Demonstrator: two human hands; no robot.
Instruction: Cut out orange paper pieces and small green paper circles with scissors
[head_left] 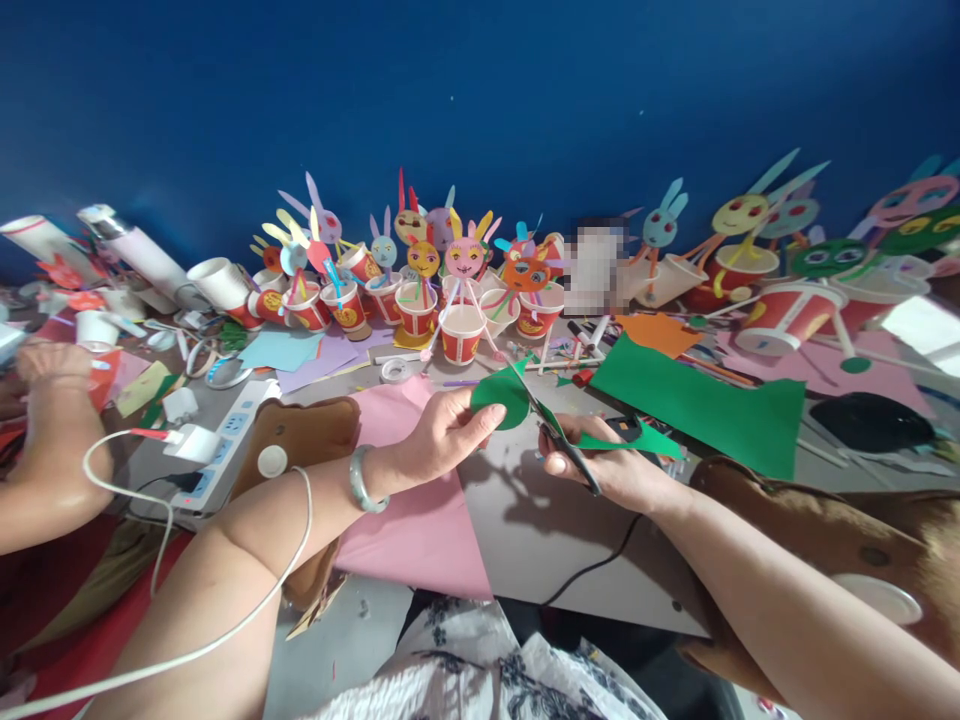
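My left hand [455, 432] pinches a rounded piece of green paper [504, 397] between thumb and fingers, above the table. A pair of scissors [564, 440] is gripped in my right hand [600, 462], with the blades at the right edge of the green paper. A strip of green offcut [637, 440] trails over the right hand. Beneath my left forearm lies a large pink sheet [420, 530]. Beyond the right hand is a big green sheet [697, 405] with a cut edge.
Paper cups with paper animal faces, such as a pink-faced one [466, 258], line the back by the blue wall. A power strip [232, 440] with a white cable stands left. Another person's arm [56, 450] reaches in at far left. An orange sheet [656, 335] lies behind the green sheet.
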